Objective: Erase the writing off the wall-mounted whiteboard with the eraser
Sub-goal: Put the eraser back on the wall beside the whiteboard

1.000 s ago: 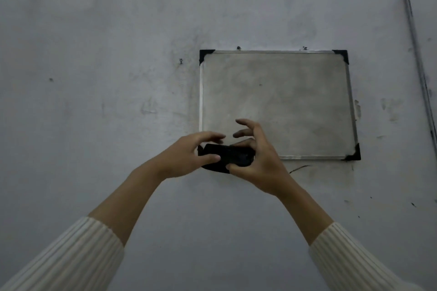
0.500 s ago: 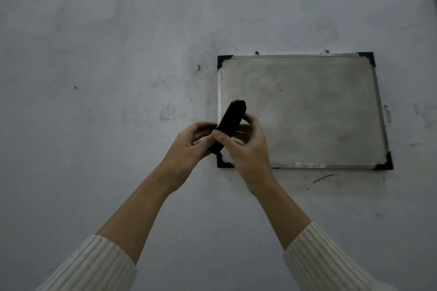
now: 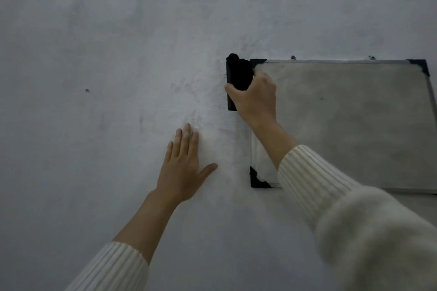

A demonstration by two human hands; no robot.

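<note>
The whiteboard [image 3: 343,125] hangs on the wall at the right, metal-framed with black corner caps; its surface looks grey and smudged, with no clear writing visible. My right hand [image 3: 256,98] grips the black eraser [image 3: 238,75], which stands upright at the board's top-left corner and overlaps the left frame edge. My left hand [image 3: 183,168] lies flat on the bare wall left of the board, fingers straight and pointing up, thumb spread out.
The grey plaster wall [image 3: 106,54] fills the view, marked with scuffs and small dark specks. My right sleeve [image 3: 354,220] covers the board's lower-left part. Two small fixings [image 3: 293,57] sit above the board's top edge.
My left hand let go of the eraser and moved down-left onto the wall. My right hand carried the eraser up to the board's top-left corner. The view came closer and shifted left.
</note>
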